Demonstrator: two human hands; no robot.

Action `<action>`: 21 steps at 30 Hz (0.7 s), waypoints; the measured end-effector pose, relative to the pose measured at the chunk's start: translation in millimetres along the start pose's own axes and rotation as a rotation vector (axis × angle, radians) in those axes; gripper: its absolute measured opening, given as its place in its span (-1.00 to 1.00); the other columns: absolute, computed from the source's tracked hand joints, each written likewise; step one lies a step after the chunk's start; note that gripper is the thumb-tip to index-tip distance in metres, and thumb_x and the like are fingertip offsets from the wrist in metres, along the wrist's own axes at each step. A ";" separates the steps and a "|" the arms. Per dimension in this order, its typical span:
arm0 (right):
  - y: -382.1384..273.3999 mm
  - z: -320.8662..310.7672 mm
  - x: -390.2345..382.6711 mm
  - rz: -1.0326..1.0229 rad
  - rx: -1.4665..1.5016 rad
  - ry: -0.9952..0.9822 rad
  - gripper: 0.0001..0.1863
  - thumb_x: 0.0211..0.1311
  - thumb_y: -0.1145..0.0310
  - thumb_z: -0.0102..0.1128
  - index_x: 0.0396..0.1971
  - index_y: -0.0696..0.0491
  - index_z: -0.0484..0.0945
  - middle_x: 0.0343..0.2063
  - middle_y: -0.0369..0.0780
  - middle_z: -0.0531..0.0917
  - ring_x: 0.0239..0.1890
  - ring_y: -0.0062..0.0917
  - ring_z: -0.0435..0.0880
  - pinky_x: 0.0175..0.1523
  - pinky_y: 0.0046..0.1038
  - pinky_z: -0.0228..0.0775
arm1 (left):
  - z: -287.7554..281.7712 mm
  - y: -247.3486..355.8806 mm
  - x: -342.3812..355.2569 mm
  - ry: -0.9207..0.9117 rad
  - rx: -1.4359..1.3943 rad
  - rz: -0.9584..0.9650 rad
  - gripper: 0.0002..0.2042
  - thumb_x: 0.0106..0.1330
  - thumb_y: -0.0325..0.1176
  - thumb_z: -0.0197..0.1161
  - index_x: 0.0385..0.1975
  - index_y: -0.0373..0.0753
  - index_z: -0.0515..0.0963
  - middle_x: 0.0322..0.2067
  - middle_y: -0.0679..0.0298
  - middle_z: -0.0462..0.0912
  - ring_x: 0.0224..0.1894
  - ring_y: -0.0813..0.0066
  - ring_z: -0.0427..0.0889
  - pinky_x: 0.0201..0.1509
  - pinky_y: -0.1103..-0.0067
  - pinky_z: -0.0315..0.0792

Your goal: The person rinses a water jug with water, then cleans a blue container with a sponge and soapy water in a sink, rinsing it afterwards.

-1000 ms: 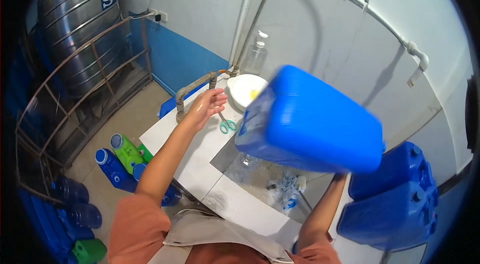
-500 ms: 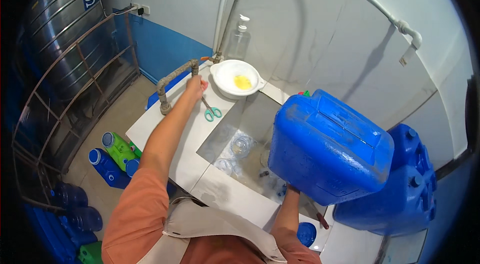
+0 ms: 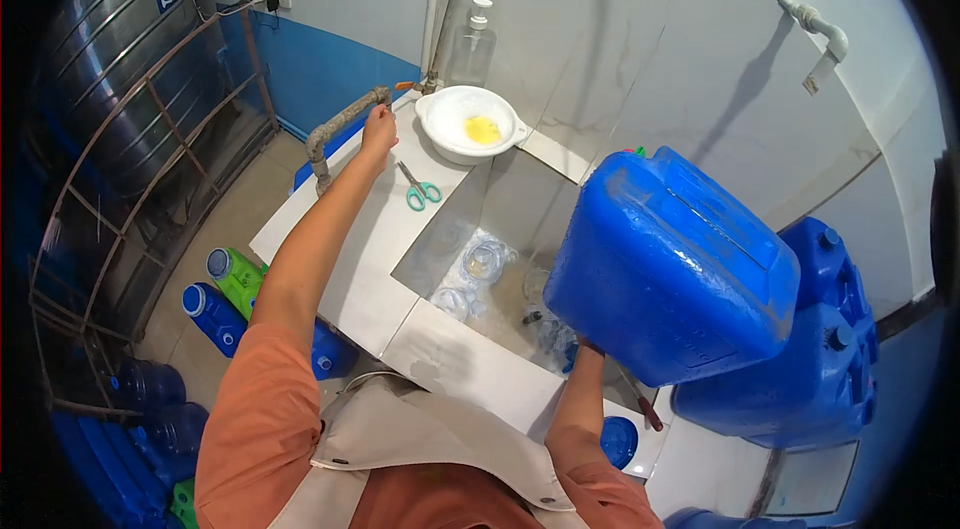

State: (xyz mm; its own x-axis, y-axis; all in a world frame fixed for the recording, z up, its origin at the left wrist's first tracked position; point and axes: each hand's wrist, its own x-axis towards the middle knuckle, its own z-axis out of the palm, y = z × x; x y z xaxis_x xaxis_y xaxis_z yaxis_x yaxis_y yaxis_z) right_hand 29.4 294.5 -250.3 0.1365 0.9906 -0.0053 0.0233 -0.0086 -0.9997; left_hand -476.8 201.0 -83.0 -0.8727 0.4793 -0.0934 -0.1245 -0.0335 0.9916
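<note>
My left hand [image 3: 379,135] is closed at the far end of a grey bent metal pipe [image 3: 345,121] standing on the white tiled counter. Beside it lie scissors with teal handles [image 3: 422,195]. A large wet blue jerrycan [image 3: 675,269] hangs tilted over the right side of the sink [image 3: 510,184]. My right hand [image 3: 592,350] supports it from below, its fingers mostly hidden under the can. Clear plastic containers [image 3: 484,261] sit in the sink. A white bowl [image 3: 450,141] with a yellow patch inside stands at the sink's far left corner.
A clear pump bottle [image 3: 472,54] stands behind the bowl. More blue jerrycans [image 3: 815,359] are at the right, near a blue lid [image 3: 618,441] and a brown-handled tool [image 3: 651,414]. Jugs [image 3: 212,314] stand on the floor left, beside a metal rail [image 3: 150,219] and steel tank.
The view has tipped, so most things sit higher in it. My left hand has closed in at the pipe's end, away from the scissors. The jerrycan has shifted slightly right, still held.
</note>
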 end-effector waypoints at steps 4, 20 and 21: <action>-0.5 1.9 -2.0 0.002 0.008 -0.007 -0.61 0.27 0.23 -0.20 -0.03 0.16 0.35 -0.13 -0.10 0.48 -0.12 -0.34 0.46 -0.03 -0.37 0.32 | -7.8 -3.6 -0.5 0.006 0.341 0.153 -0.48 0.15 -0.31 0.01 0.15 -0.25 0.17 -0.27 0.19 0.43 -0.20 0.20 0.44 0.03 0.41 0.29; -3.3 -3.7 -4.8 0.008 0.009 0.008 -0.60 0.29 0.22 -0.22 0.03 0.14 0.30 -0.06 -0.12 0.43 -0.06 -0.36 0.41 0.03 -0.38 0.29 | -2.6 -7.1 1.1 -0.044 0.471 0.213 -0.39 0.16 -0.32 0.03 0.19 -0.44 0.03 0.20 -0.12 0.01 0.25 0.03 0.07 0.29 0.43 0.02; -3.0 -4.0 -4.6 0.010 0.009 0.006 -0.60 0.29 0.22 -0.22 0.03 0.13 0.30 -0.06 -0.13 0.43 -0.05 -0.36 0.41 0.03 -0.38 0.29 | -1.0 -6.6 -0.6 -0.043 0.478 0.208 -0.38 0.17 -0.32 0.03 0.19 -0.44 0.02 0.21 -0.12 0.00 0.26 0.03 0.05 0.29 0.43 0.01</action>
State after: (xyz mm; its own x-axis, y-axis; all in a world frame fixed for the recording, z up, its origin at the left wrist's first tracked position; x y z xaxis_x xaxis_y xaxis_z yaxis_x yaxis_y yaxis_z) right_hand 32.6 289.4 -247.2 0.1428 0.9896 -0.0151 0.0134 -0.0172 -0.9998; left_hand -476.0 200.1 -89.7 -0.8344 0.5412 0.1038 0.2879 0.2675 0.9195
